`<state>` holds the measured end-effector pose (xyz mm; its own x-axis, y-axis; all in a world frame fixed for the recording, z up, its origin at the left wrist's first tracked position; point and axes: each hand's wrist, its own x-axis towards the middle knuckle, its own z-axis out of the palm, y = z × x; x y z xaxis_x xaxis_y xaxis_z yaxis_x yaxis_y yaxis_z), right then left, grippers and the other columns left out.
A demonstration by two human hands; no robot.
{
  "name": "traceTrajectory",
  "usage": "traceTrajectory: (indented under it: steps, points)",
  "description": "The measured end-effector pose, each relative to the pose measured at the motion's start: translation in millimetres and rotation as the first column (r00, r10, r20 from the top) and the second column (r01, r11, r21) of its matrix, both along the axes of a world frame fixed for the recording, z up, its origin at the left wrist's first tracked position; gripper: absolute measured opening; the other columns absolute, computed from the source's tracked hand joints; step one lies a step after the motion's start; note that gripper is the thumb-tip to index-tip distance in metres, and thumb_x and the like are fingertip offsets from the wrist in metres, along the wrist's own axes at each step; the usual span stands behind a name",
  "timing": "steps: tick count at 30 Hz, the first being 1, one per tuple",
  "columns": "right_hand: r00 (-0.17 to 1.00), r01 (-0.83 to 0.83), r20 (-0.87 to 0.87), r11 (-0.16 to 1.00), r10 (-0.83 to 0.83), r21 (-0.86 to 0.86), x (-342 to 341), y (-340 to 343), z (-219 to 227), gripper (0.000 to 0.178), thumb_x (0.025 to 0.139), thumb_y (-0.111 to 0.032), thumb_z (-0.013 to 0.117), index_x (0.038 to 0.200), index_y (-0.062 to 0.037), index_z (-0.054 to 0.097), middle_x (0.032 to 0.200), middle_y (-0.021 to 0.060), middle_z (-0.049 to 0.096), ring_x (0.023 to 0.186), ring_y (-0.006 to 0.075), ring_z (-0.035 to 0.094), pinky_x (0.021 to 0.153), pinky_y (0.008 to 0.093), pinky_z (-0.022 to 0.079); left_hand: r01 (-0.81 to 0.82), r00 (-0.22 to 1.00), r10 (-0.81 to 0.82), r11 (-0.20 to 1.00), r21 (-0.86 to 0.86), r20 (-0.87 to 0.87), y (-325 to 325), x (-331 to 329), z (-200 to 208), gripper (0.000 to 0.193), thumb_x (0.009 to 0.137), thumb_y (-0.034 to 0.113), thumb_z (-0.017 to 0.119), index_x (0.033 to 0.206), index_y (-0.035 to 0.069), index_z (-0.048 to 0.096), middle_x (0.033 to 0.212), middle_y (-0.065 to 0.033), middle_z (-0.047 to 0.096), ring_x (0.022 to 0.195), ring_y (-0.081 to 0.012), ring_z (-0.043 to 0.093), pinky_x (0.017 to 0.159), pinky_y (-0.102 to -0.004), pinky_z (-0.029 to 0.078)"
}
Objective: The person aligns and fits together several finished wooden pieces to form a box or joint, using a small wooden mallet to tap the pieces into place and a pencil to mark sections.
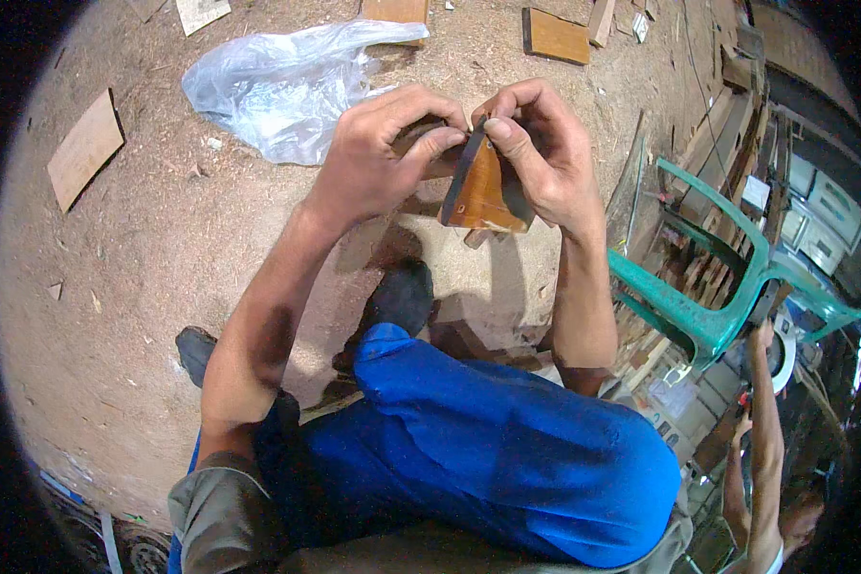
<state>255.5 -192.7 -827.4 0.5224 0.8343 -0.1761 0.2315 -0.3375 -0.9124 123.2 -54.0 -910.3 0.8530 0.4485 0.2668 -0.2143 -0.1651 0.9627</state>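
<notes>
In front of me, above the ground, is a small varnished wooden piece, orange-brown with a dark edge and small holes or marks on its face. My right hand grips its upper end, with the thumb pressed on the face and the fingers behind. My left hand is closed in a pinch at the top of the dark edge. Its fingertips meet close to the right thumb, and what they pinch is too small or hidden to make out.
A crumpled clear plastic bag lies on the dusty ground beyond my left hand. Flat wooden pieces lie at the left and far right. A green plastic chair lies near stacked wood at the right. Another person's arm shows lower right.
</notes>
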Motion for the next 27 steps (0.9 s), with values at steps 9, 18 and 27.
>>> traceTrajectory:
  steps: [9,18,27]
  points:
    - [0.978,0.057,0.204,0.995,-0.039,-0.081,-13,-15,22,0.016,0.097,-0.011,0.068,0.106,-0.0021,0.058,0.088,0.0052,0.065,0.077,0.0115,0.059,0.067,0.0272,0.049,0.018,0.999,-0.017,0.999,-0.030,0.037,-14,4,8,0.012,0.085,-0.001,0.072,0.097,0.002,0.070,0.093,-0.0089,0.072,0.087,-0.0228,0.071,0.081,-0.0340,0.056]
    - [0.989,0.142,0.025,0.989,-0.143,0.035,-21,-15,0,0.014,0.097,-0.010,0.067,0.109,-0.0021,0.069,0.104,0.0082,0.067,0.102,0.0167,0.064,0.091,0.0314,0.052,-0.014,0.999,0.011,0.996,-0.086,-0.030,-14,-8,4,0.014,0.086,-0.004,0.070,0.098,0.002,0.070,0.100,-0.0101,0.073,0.094,-0.0206,0.070,0.085,-0.0326,0.055]
    - [0.821,0.075,0.518,0.945,-0.239,0.318,-32,-16,-14,0.024,0.076,-0.003,0.086,0.098,-0.0033,0.077,0.102,0.0138,0.075,0.092,0.0248,0.074,0.081,0.0339,0.059,-0.063,0.997,0.060,0.996,-0.070,-0.041,-12,-2,2,0.014,0.086,-0.002,0.073,0.099,0.003,0.071,0.099,-0.0092,0.073,0.093,-0.0196,0.071,0.082,-0.0321,0.056]
